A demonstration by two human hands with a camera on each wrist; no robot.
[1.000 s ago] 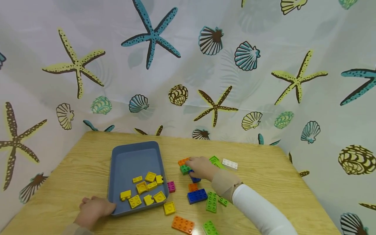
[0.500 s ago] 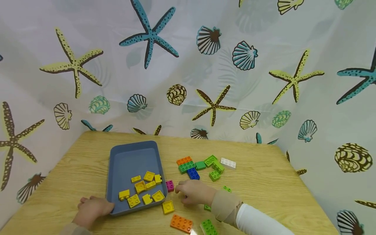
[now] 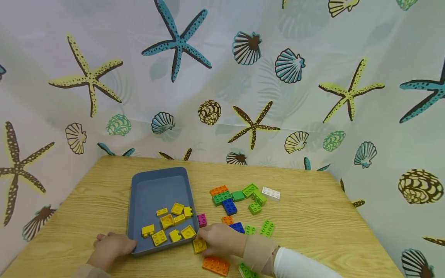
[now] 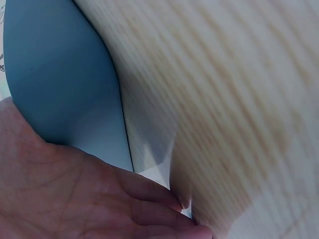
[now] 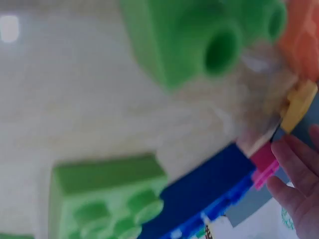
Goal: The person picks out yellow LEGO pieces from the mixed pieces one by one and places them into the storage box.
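My right hand (image 3: 226,239) is at a yellow building brick (image 3: 199,246) on the table, beside the tray's front right corner. Its fingertips reach the brick's far side and the thumb is close to its right side. The right wrist view has straight fingers (image 5: 294,167) a little apart from the yellow brick (image 5: 299,105). At the front left corner of the blue-grey tray (image 3: 158,193), my left hand (image 3: 112,245) rests with its thumb against the outer wall. In the left wrist view the left palm (image 4: 65,191) lies along the tray wall (image 4: 65,74).
Several yellow bricks (image 3: 167,221) lie inside the tray. Right beside it is a magenta brick (image 3: 202,220). An orange brick (image 3: 215,265) lies in front of the right hand. Green, blue and orange bricks and a white brick (image 3: 270,193) are scattered farther back.
My right hand has come back toward me and to the left, from the blue and green bricks at the back to the yellow brick. The left hand stays at the tray.
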